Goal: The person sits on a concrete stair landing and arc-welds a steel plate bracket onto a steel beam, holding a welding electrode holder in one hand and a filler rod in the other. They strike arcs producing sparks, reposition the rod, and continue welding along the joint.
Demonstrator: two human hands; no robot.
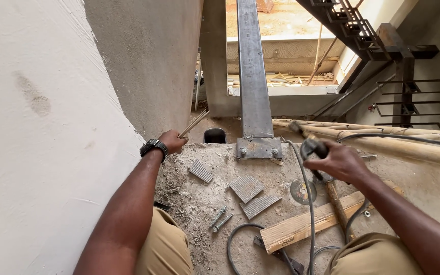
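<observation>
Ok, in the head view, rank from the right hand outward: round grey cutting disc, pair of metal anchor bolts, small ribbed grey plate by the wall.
1. Round grey cutting disc, just below the right hand.
2. Pair of metal anchor bolts, centre of the slab.
3. Small ribbed grey plate, far left, near the left hand.

Single view only: head-worn camera, looking steeply down and forward from above the person's own knees. Both forearms enter from the bottom edge, left hand (171, 141) at centre-left, right hand (338, 162) at centre-right. Rough concrete ledge (199, 198) fills the near field, close to the lens. Plastered wall (42, 137) takes up the whole left side, very near. Optical axis runs along the upright steel beam (253, 76), past its base plate (258, 148). Far field, top right: steel stair frame (362, 30), well apart, lower level beyond. No second view, so no overlap.
</observation>
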